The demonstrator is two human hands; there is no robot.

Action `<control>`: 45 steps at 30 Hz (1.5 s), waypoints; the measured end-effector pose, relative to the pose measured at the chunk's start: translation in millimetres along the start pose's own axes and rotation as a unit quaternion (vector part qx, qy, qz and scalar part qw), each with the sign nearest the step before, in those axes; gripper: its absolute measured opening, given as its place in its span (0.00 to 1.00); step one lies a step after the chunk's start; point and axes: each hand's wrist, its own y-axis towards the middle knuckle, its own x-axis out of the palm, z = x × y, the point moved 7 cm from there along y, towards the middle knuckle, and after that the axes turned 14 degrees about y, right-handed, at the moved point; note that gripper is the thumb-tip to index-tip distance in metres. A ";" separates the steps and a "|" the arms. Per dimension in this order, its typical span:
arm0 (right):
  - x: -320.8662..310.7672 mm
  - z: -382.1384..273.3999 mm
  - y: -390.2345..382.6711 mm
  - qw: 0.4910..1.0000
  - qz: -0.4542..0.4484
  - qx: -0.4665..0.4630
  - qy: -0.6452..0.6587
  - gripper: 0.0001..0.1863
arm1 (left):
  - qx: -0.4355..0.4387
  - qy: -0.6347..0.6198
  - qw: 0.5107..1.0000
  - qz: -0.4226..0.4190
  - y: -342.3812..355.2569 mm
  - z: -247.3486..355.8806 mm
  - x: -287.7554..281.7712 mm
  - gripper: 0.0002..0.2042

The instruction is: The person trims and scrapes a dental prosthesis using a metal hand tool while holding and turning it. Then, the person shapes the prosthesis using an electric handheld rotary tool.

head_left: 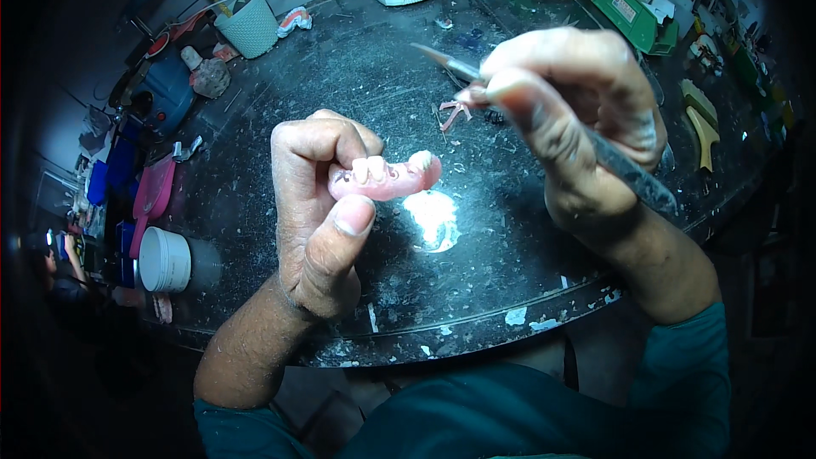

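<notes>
denture is pinched crosswise in the left hand, lying left of the right hand, where a knife is clamped.

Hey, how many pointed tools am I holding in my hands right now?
1: a slim pointed tool in your right hand, its tip toward the upper left. Your left hand holds a pink denture; no other tool shows.

Pink dustpan near white tub — green bins, upper right.
</notes>
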 end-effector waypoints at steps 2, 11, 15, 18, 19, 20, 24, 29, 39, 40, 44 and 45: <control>8.9 -5.5 -2.3 0.996 -0.078 -0.031 0.036 0.17 | 0.018 0.016 1.000 0.016 0.7 2.8 -2.7 0.22; 30.6 -6.5 -13.2 0.990 -0.105 -0.086 0.046 0.17 | 0.005 -0.022 0.999 0.033 0.4 -3.8 -5.0 0.19; 31.9 -6.7 -12.0 0.986 -0.130 -0.092 0.043 0.15 | -0.002 -0.001 1.000 0.030 -0.5 -1.5 -6.2 0.19; 31.5 -10.0 -11.6 0.985 -0.140 -0.103 0.011 0.15 | -0.024 -0.022 0.999 0.037 -0.7 0.6 -2.4 0.20; 32.1 -9.8 -12.1 0.985 -0.140 -0.103 0.009 0.15 | -0.028 -0.023 0.998 0.041 -0.5 1.4 -1.9 0.20; 32.2 -10.3 -13.3 0.985 -0.128 -0.117 0.011 0.15 | -0.033 -0.024 0.998 0.045 -0.1 2.1 -1.7 0.20; 33.2 -13.0 -14.1 0.987 -0.115 -0.114 0.018 0.15 | -0.018 -0.010 0.999 0.039 -0.8 -1.8 -4.2 0.20; 34.8 -15.0 -14.1 0.985 -0.133 -0.111 0.014 0.12 | -0.011 0.000 0.998 0.056 -1.5 0.9 -6.8 0.20; 37.6 -19.2 -15.5 0.984 -0.138 -0.109 -0.024 0.10 | 0.005 0.031 0.997 0.064 -0.3 5.3 -4.4 0.21; 38.3 -19.7 -16.0 0.984 -0.133 -0.115 -0.031 0.11 | 0.023 0.050 0.997 0.059 -0.1 6.9 -5.2 0.20; 35.1 -14.1 -14.8 0.990 -0.119 -0.070 0.014 0.13 | 0.116 0.106 0.987 0.025 0.0 9.5 -9.2 0.18; 33.5 -11.0 -14.7 0.991 -0.104 -0.080 0.038 0.14 | 0.117 0.105 0.987 0.024 1.8 9.2 -9.2 0.18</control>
